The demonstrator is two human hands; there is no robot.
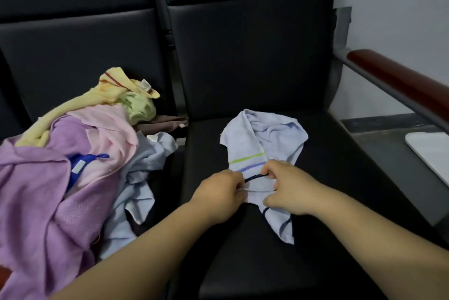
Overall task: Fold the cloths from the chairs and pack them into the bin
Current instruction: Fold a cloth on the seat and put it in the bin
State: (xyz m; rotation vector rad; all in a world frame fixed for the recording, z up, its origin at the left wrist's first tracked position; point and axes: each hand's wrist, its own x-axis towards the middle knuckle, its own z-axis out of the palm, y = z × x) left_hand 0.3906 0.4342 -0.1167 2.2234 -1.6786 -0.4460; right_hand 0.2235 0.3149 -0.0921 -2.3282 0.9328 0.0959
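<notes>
A pale blue cloth (264, 139) with green, blue and dark stripes lies crumpled on the right black chair seat (340, 178). My left hand (218, 192) pinches its near edge from the left. My right hand (289, 188) grips the same edge from the right, with a dark stripe stretched between the two hands. On the left chair seat sits a heap of cloths: a purple one (41, 192), a pink one (107, 134), a yellow one (97, 98), a green one (141, 107) and a light blue one (143, 168). No bin is in view.
The black chair backs (243, 44) rise behind both seats. A red-brown wooden armrest (401, 81) on a grey frame runs along the right side. A white flat object (430, 151) lies on the grey floor at the far right.
</notes>
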